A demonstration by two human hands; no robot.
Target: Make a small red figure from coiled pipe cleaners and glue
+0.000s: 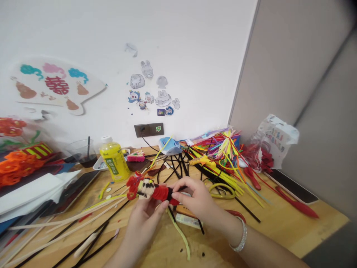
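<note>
A pipe-cleaner doll point(160, 192) with a red headpiece, a cream face with black markings and a red-and-black body lies sideways above the table. Its head end points left. My left hand point(149, 214) is closed around it from below, the thumb near the lower body. With fingers pinched, my right hand point(192, 195) grips the doll's black lower end. Exactly what sits between those right fingertips is partly hidden. Under the hands, a pale yellow-green pipe cleaner point(180, 232) runs down the table, beside a small white-labelled packet point(189, 220).
Many coloured pipe cleaners point(223, 149) pile up at the back right. A yellow drink bottle point(115, 160) and a cup point(86, 154) of dark liquid stand at the back left. Long cream and black pipe cleaners point(92, 238) cross the front left. Red-handled pliers point(252, 178) lie right.
</note>
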